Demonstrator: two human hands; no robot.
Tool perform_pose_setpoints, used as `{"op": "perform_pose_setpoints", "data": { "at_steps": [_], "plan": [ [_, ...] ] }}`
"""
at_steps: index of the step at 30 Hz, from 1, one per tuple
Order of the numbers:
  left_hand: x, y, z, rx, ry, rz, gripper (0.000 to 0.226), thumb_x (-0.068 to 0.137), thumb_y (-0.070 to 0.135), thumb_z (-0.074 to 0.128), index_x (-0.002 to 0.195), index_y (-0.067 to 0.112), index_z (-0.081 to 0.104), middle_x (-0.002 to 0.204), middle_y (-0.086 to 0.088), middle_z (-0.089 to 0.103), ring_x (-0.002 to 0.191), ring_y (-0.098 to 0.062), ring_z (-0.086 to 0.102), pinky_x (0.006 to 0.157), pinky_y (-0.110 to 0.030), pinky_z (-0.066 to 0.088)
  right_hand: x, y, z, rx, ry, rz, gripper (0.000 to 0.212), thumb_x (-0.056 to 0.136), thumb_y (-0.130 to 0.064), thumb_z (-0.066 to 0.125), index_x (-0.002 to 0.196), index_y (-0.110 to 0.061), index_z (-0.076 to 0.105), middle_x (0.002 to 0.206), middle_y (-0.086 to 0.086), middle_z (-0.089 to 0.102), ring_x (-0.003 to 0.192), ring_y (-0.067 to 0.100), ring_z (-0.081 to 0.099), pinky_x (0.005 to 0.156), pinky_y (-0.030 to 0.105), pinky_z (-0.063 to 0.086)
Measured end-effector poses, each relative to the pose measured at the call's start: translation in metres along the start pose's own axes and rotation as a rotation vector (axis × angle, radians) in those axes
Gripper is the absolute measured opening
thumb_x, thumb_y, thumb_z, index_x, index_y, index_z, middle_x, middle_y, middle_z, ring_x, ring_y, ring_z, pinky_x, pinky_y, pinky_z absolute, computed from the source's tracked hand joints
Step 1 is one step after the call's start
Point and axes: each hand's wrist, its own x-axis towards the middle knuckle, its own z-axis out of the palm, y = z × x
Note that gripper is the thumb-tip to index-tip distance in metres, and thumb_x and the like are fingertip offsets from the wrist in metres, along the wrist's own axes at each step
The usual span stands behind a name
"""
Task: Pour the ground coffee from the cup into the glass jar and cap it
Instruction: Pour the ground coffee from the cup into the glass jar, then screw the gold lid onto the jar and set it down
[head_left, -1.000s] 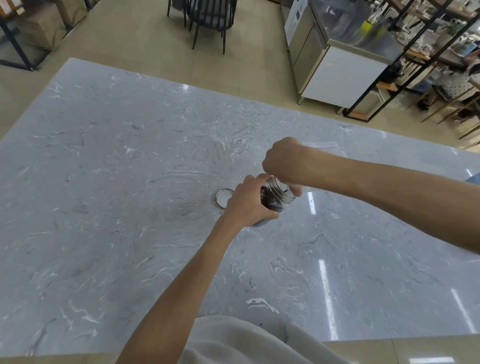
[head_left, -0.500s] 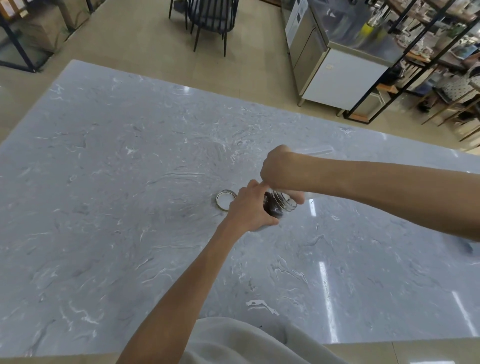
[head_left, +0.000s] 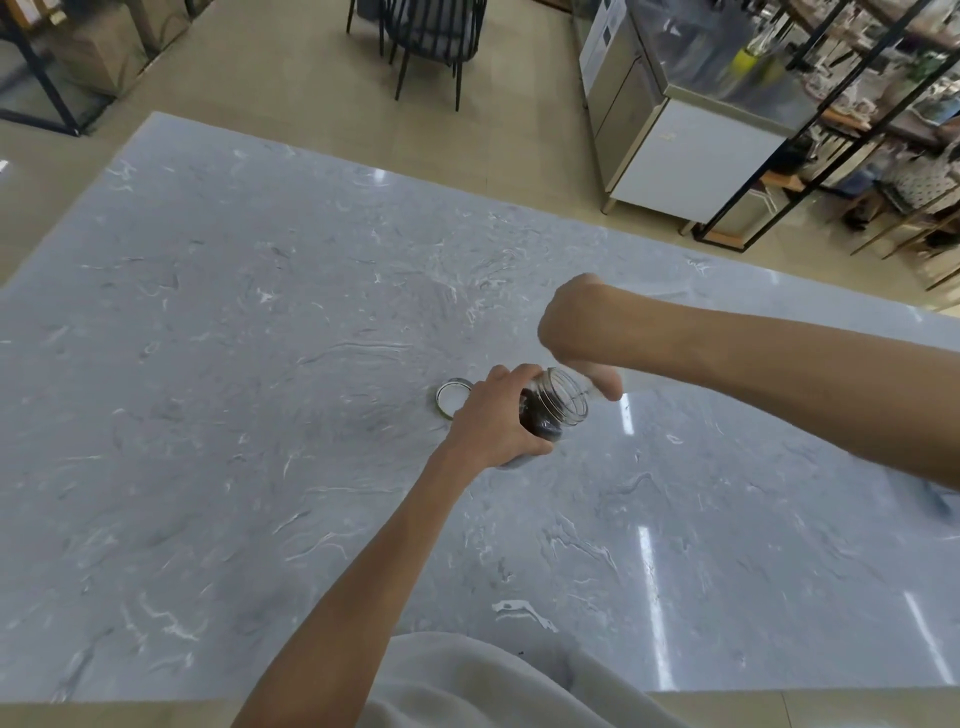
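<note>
On the marble desk (head_left: 208, 364), left hand (head_left: 493, 421) grips a tilted glass jar (head_left: 553, 410) of coffee. Right hand (head_left: 582, 332) is fisted above; its contents are hidden. Tilting further could spill grounds.

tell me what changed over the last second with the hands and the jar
The right hand has lifted a little off the mouth of the glass jar, so the open threaded rim now shows more. The left hand still grips the jar, tilted, with dark coffee inside. The lid stays flat on the table, beside the left hand.
</note>
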Motion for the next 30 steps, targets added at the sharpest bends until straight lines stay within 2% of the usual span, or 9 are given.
{"op": "perform_pose_setpoints", "data": {
  "at_steps": [3,6,9,15,18,22,25,27,30],
  "plan": [
    [0.001,0.0,-0.001,-0.003,0.01,0.006,0.088,0.068,0.033,0.09,0.143,0.027,0.043,0.129,-0.008,0.048,0.119,-0.029,0.052,0.102,-0.047,0.047,0.001,-0.002,-0.005,0.029,0.002,-0.026,0.043,0.067,-0.056,0.082,0.075,-0.026,0.052,0.074,-0.013,0.053,0.058,0.01,0.046,0.049,0.025,0.036],
    [0.001,0.004,-0.003,-0.011,0.013,0.013,0.084,0.068,0.035,0.09,0.139,0.024,0.046,0.127,-0.008,0.049,0.117,-0.028,0.053,0.1,-0.048,0.048,0.003,-0.009,-0.005,0.005,0.011,-0.056,0.043,0.07,-0.056,0.08,0.087,-0.028,0.051,0.078,-0.013,0.051,0.06,0.01,0.043,0.067,0.028,0.039],
    [-0.001,0.003,-0.006,-0.025,0.011,0.02,0.086,0.069,0.033,0.089,0.142,0.027,0.043,0.128,-0.008,0.048,0.118,-0.028,0.053,0.102,-0.048,0.047,0.003,-0.006,-0.003,0.046,-0.019,-0.01,0.045,0.07,-0.055,0.08,0.071,-0.026,0.046,0.077,-0.012,0.049,0.059,0.011,0.043,0.069,0.027,0.038],
    [-0.002,0.007,-0.005,-0.013,0.013,0.047,0.086,0.068,0.035,0.09,0.141,0.027,0.045,0.13,-0.006,0.049,0.119,-0.027,0.053,0.1,-0.048,0.049,0.002,-0.008,-0.001,0.017,-0.013,-0.009,0.044,0.071,-0.057,0.079,0.078,-0.027,0.047,0.077,-0.012,0.048,0.062,0.011,0.042,0.073,0.028,0.035],
    [-0.003,0.005,-0.006,-0.016,0.016,0.047,0.086,0.069,0.033,0.089,0.142,0.027,0.044,0.13,-0.005,0.048,0.119,-0.026,0.053,0.101,-0.048,0.048,-0.001,-0.005,-0.002,0.022,0.022,-0.03,0.046,0.069,-0.057,0.08,0.07,-0.027,0.044,0.074,-0.013,0.049,0.058,0.01,0.042,0.066,0.027,0.037],
    [-0.008,-0.001,-0.007,-0.017,0.014,0.053,0.087,0.069,0.032,0.089,0.143,0.029,0.043,0.129,-0.003,0.048,0.119,-0.024,0.052,0.101,-0.045,0.047,-0.006,0.0,0.0,0.158,0.025,-0.054,0.052,0.064,-0.057,0.083,0.096,-0.024,0.06,0.076,-0.011,0.056,0.062,0.012,0.052,0.048,0.025,0.037],
    [-0.016,-0.011,-0.009,-0.088,0.069,0.047,0.088,0.068,0.031,0.089,0.142,0.033,0.042,0.127,0.001,0.047,0.117,-0.021,0.053,0.1,-0.041,0.048,-0.008,0.014,0.013,0.328,0.115,-0.086,0.085,0.059,-0.066,0.08,0.128,-0.022,0.057,0.102,-0.006,0.065,0.092,0.021,0.063,0.072,0.033,0.053],
    [-0.022,-0.017,-0.011,-0.1,0.107,0.063,0.087,0.067,0.031,0.09,0.141,0.035,0.043,0.127,0.002,0.048,0.117,-0.018,0.054,0.099,-0.04,0.05,-0.006,0.018,0.029,0.462,0.158,-0.109,0.1,0.057,-0.073,0.075,0.141,-0.027,0.045,0.124,-0.006,0.06,0.111,0.023,0.058,0.093,0.039,0.049],
    [-0.032,-0.032,-0.015,-0.142,0.131,0.069,0.087,0.065,0.029,0.092,0.138,0.039,0.045,0.127,0.006,0.048,0.119,-0.015,0.054,0.103,-0.037,0.049,-0.005,0.024,0.059,0.822,0.196,-0.221,0.108,0.056,-0.077,0.072,0.146,-0.034,0.033,0.136,-0.012,0.05,0.121,0.016,0.051,0.099,0.035,0.042]
  ]
}}
